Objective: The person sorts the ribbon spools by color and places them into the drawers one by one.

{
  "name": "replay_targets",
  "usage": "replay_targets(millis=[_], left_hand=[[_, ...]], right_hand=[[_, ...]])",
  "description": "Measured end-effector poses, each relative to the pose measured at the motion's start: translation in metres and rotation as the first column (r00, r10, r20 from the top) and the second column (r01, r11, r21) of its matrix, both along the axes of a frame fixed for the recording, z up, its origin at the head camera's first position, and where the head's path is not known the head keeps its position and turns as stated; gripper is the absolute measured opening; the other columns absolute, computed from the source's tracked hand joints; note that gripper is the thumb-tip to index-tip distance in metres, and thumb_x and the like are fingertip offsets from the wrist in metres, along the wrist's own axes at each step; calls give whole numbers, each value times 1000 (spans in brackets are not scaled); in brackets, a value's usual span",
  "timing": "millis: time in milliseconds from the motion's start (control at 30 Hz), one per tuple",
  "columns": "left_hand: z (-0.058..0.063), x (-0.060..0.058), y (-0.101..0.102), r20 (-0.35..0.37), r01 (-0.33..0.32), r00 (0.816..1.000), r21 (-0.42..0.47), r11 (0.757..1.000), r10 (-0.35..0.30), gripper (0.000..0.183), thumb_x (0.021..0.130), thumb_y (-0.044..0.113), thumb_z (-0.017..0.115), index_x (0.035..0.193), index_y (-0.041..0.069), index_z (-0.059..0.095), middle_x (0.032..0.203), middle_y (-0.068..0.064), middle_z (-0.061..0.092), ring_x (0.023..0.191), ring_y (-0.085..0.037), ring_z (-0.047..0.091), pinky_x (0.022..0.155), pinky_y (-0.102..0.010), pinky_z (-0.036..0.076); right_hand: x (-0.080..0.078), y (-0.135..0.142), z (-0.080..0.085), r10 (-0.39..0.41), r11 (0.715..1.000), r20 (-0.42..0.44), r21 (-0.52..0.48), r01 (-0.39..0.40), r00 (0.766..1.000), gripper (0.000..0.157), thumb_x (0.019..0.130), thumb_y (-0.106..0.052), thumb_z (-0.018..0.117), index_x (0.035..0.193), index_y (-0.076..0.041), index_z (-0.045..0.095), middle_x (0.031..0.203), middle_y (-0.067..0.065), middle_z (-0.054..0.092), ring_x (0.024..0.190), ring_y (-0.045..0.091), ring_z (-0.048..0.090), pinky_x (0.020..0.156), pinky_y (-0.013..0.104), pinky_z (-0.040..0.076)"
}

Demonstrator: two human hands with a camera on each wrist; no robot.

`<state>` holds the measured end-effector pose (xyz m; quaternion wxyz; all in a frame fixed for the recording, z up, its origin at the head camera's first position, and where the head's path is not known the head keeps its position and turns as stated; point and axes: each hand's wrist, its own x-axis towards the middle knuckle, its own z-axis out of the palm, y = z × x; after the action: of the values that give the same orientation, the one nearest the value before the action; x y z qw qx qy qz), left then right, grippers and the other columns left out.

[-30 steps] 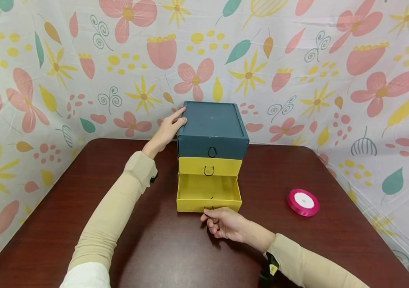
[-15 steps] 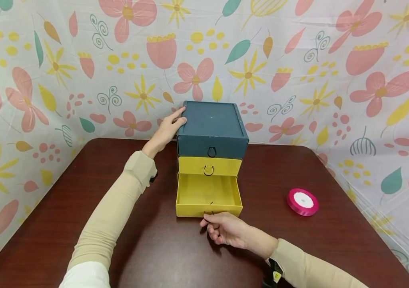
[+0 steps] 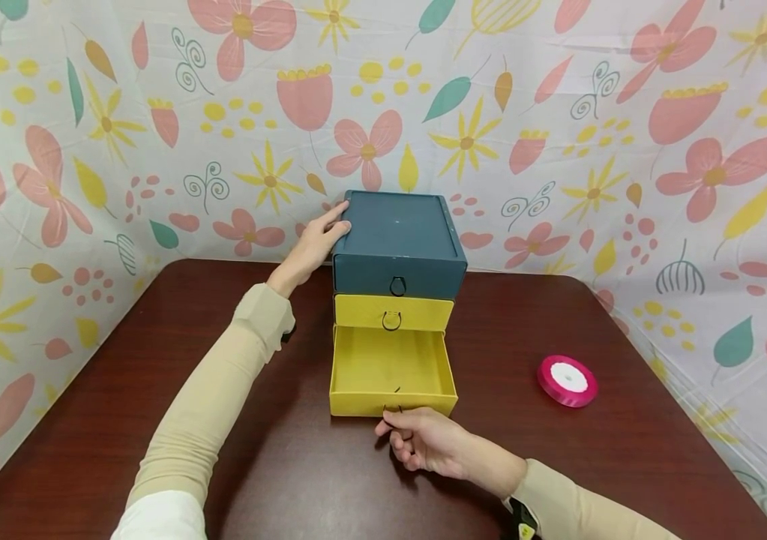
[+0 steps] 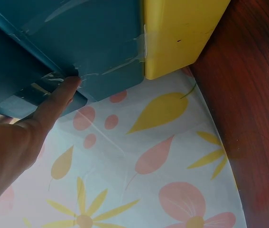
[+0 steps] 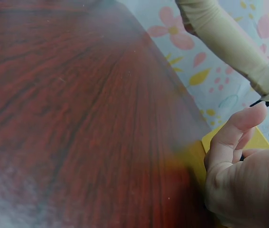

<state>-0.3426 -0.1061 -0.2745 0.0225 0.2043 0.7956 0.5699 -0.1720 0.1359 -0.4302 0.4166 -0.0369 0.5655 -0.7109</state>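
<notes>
A small drawer cabinet stands at the back of the table, with a blue upper part [image 3: 396, 225] over two yellow drawers. Along the blue part's left upper edge lies my left hand [image 3: 313, 244], its fingers extended; the left wrist view has a finger [image 4: 60, 102] touching the blue side [image 4: 103, 57]. The bottom yellow drawer [image 3: 356, 406] is pulled well out and looks empty. My right hand [image 3: 433, 444] pinches the black cord pull [image 3: 402, 409] on its front. Above it, the upper yellow drawer [image 3: 356, 311] is pushed in, its cord pull [image 3: 392, 321] hanging free.
A roll of magenta ribbon [image 3: 579, 394] lies flat to the right of the cabinet on the dark wooden table [image 3: 504, 330]. Behind the table hangs a floral cloth [image 3: 531, 97]. The table's back edge is close behind the cabinet.
The bottom yellow drawer has slid farther out toward me, with my right hand moving along on its cord pull. My left hand and the blue part have stayed in place.
</notes>
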Motion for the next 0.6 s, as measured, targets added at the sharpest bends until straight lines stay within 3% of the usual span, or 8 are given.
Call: replay_targets(millis=[67, 200, 367, 500, 600], left_hand=[[1, 2, 0, -5, 0, 1000, -10, 1000, 0, 56, 104, 27, 39, 156, 16, 19, 160, -13, 21, 145, -32, 28, 117, -50, 26], [-6, -7, -1, -7, 2, 1000, 4, 1000, -2, 57, 104, 30, 40, 156, 20, 20, 161, -11, 20, 145, -30, 27, 117, -50, 26], [-18, -20, -2, -34, -10, 999, 15, 1000, 10, 56, 103, 36, 41, 155, 26, 23, 160, -6, 23, 144, -27, 30, 117, -49, 27], [-21, -21, -2, -55, -12, 998, 13, 1000, 13, 56, 103, 38, 42, 155, 26, 24, 159, -6, 25, 144, -27, 32, 116, -49, 29], [-21, -21, -2, -56, -12, 998, 13, 1000, 13, 56, 103, 38, 42, 155, 25, 24, 159, -6, 25, 144, -27, 31, 116, -49, 29]], right_hand=[[1, 0, 0, 2, 1000, 2, -2, -2, 1000, 26, 103, -26, 46, 93, -12, 65, 60, -12, 56, 51, -1, 49, 45, 12, 38], [4, 1, 0, 17, 1000, 21, -27, -17, 1000, 27, 102, -28, 46, 95, -12, 66, 61, -12, 57, 51, -2, 51, 46, 11, 40], [12, 2, 9, 121, 990, 36, -80, -118, 992, 34, 102, -34, 44, 93, -14, 70, 61, -13, 59, 52, -2, 54, 47, 12, 43], [20, 7, 22, 208, 972, -84, -92, -215, 974, 34, 102, -32, 43, 91, -14, 70, 63, -11, 60, 51, 1, 55, 48, 17, 46], [22, 16, 34, 199, 964, -218, -133, -231, 955, 31, 104, -22, 40, 95, -12, 68, 68, -9, 62, 55, 3, 57, 52, 19, 48]])
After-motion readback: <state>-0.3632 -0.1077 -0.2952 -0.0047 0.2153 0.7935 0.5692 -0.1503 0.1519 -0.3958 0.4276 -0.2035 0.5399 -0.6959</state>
